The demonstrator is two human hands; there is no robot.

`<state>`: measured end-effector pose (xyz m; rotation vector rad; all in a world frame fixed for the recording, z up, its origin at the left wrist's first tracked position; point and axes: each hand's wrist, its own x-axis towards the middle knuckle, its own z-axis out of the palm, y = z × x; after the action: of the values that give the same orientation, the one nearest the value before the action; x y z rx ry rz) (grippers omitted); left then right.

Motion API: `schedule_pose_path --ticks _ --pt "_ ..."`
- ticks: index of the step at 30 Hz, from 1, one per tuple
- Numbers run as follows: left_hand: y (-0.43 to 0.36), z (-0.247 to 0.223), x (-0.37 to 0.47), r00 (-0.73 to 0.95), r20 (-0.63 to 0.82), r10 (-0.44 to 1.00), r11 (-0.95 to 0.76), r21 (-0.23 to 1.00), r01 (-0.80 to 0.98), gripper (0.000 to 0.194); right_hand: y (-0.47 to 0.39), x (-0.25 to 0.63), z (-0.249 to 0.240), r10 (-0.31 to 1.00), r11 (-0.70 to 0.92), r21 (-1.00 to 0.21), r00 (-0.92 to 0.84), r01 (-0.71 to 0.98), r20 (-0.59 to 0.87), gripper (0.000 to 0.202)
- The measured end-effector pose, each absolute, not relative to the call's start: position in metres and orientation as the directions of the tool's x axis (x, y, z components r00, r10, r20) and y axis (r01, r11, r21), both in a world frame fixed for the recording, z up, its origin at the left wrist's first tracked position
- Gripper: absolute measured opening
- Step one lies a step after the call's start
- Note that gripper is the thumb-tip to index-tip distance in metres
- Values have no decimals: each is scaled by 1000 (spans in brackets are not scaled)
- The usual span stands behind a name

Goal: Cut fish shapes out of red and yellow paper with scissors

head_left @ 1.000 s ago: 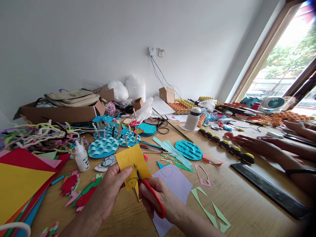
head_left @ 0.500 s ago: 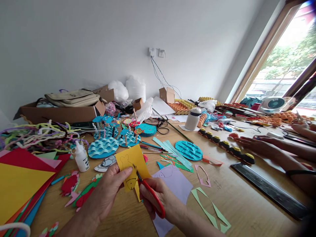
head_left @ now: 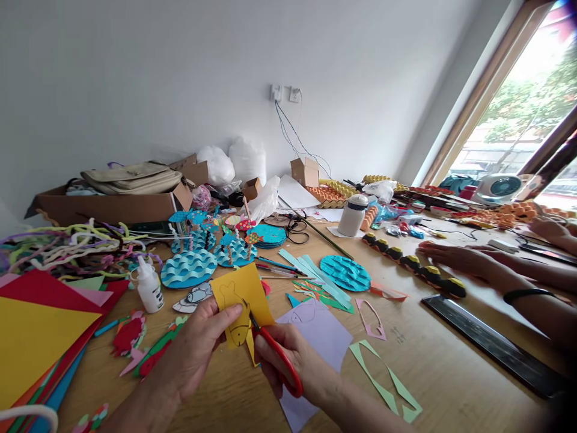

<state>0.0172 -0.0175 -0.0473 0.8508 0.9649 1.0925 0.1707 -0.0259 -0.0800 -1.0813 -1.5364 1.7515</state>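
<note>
Pinched between the thumb and fingers of my left hand (head_left: 202, 337) is a sheet of yellow paper (head_left: 259, 288) with a fish drawn on it in dark line. My right hand (head_left: 293, 355) is closed around the red handles of a pair of scissors (head_left: 283, 361). Their blades lie at the paper beside the fish outline, and a cut strip hangs down below. Under my right hand lies a purple sheet (head_left: 324, 331) with another fish drawn on it. A black-and-white paper fish (head_left: 193, 296) lies just beyond my left hand.
Left are coloured paper sheets (head_left: 40, 331), a glue bottle (head_left: 148, 288) and pipe cleaners (head_left: 67, 246). Blue wavy discs (head_left: 188, 270) stand ahead. Green paper scraps (head_left: 383, 379) and a black tray-like strip (head_left: 487, 343) lie right. Another person's hands (head_left: 464, 261) rest near a yellow-black egg-carton strip (head_left: 410, 263).
My hands, the yellow paper and the scissors hold almost the same place. At the right, the other person's hands and forearms have shifted slightly.
</note>
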Motion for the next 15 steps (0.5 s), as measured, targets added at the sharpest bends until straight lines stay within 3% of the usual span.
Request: schedule_pose_path --ticks 9,15 --pt "-17 -47 18 220 -160 962 227 917 -328 44 -27 172 -79 830 -176 -982 -526 70 -186 39" --pt "-17 -48 16 238 -156 959 229 918 -324 40 -27 172 -81 832 -153 -984 -525 95 -180 42"
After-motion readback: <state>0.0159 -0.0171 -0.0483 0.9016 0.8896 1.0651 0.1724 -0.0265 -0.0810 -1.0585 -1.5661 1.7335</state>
